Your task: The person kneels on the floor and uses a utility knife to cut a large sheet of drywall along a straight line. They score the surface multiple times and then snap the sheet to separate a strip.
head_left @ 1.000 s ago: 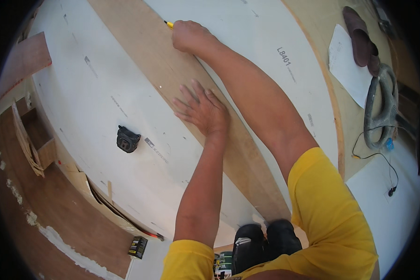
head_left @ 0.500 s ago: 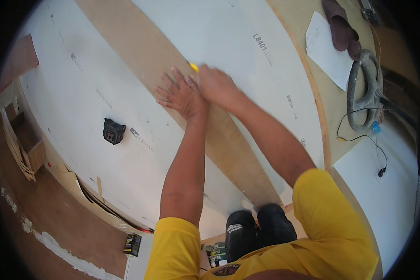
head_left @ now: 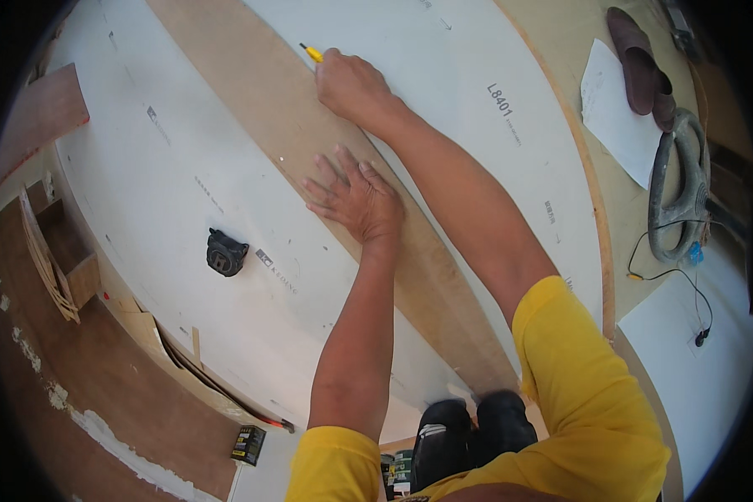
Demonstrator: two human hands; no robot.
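Note:
A long tan board strip [head_left: 429, 309] lies diagonally across a white printed sheet [head_left: 485, 50]. My left hand [head_left: 351, 197] rests on the strip, fingers spread flat. Farther up, my right hand [head_left: 351, 88] grips a yellow utility knife [head_left: 313, 53] at the strip's right edge, with the knife's tip pointing up and away from me. Left of the strip, a black tape measure [head_left: 224, 252] lies on the white sheet.
On the right are a brown clog [head_left: 632, 63], paper [head_left: 607, 125], a grey steering wheel [head_left: 682, 201] and a thin cable [head_left: 707, 318]. At left sit a wooden box [head_left: 82, 272] and brown panels [head_left: 42, 125]. A black can [head_left: 247, 445] stands lower left.
My right hand and knife came down beside my left hand half a second ago, and are now back up along the strip's edge. My left hand stays spread on the strip.

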